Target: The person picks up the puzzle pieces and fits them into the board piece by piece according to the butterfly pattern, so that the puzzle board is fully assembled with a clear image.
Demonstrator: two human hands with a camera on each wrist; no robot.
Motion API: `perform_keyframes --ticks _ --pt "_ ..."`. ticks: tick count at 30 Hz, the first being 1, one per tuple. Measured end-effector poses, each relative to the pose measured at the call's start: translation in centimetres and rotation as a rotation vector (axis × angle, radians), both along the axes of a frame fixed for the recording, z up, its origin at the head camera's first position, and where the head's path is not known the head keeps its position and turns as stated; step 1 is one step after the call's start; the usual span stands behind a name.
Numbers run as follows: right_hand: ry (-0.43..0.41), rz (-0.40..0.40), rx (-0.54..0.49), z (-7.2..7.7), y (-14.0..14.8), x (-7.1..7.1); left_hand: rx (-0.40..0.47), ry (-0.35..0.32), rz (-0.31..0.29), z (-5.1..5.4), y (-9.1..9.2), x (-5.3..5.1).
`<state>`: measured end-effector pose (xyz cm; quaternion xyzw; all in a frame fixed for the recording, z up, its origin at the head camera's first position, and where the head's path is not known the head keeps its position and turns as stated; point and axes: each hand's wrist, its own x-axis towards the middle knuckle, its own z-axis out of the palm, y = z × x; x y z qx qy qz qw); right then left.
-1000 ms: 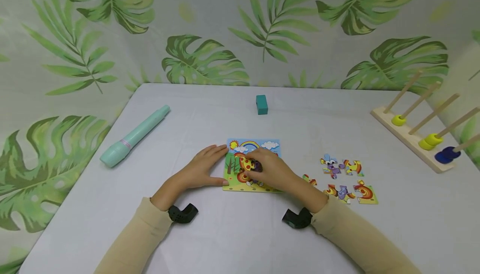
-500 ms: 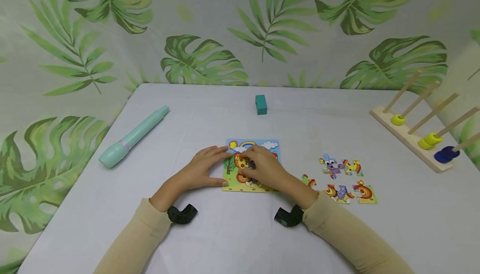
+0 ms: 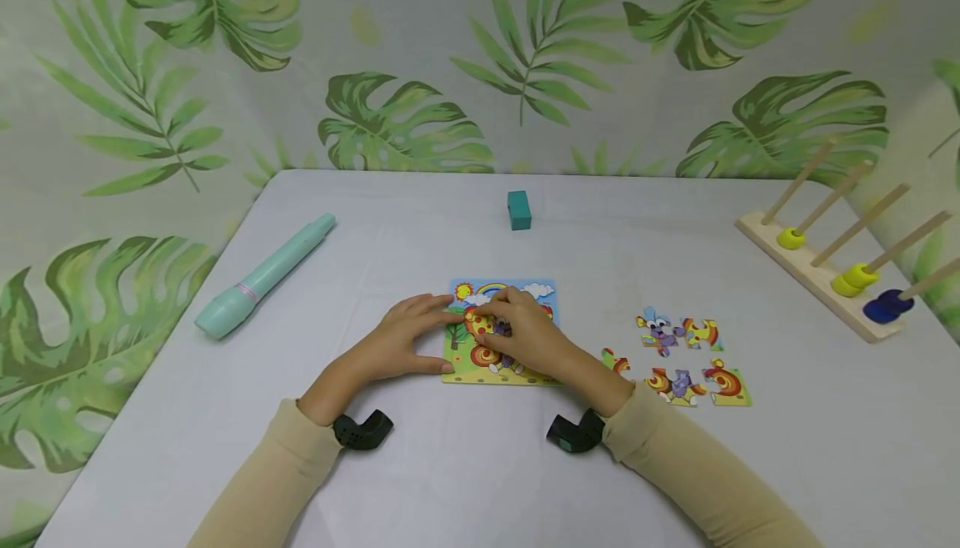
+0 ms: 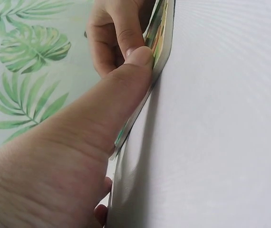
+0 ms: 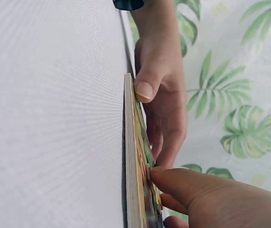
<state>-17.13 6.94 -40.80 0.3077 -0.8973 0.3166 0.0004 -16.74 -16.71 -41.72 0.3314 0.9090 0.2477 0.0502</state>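
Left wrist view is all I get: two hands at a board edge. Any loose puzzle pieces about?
Observer: Yes. The head view shows loose puzzle pieces on the white table, to the right of the puzzle board.
Operator: The big thumb in my foreground, where on the board?
Observer: That is the left hand; in the head view its thumb lies at the board's near-left corner.
Operator: Right hand, where on the board?
Observer: Its thumb and a fingertip are at a red-dotted yellow patch in the board's left half.
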Motion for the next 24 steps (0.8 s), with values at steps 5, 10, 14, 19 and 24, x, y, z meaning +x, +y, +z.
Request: perform_keyframes --ticks 5,10,14,19,24 --pt "-0.039 -0.003 -0.048 -0.11 0.14 -0.07 0.004 -0.003 0.002 0.03 0.02 0.09" --pt "-0.068 -0.017 -0.050 -0.13 0.18 -0.18 -0.001 -0.003 0.003 0.13 0.08 0.13" --pt "-0.083 -0.026 -0.048 -0.08 0.19 -0.25 0.010 0.004 -0.008 0.32 0.14 0.15" --pt "-0.083 -0.034 -0.030 -0.04 0.17 -0.26 0.016 0.005 -0.014 0.46 0.16 0.22" --pt "-0.069 -0.041 -0.009 -0.01 0.10 -0.16 0.010 0.002 -0.014 0.49 0.18 0.26"
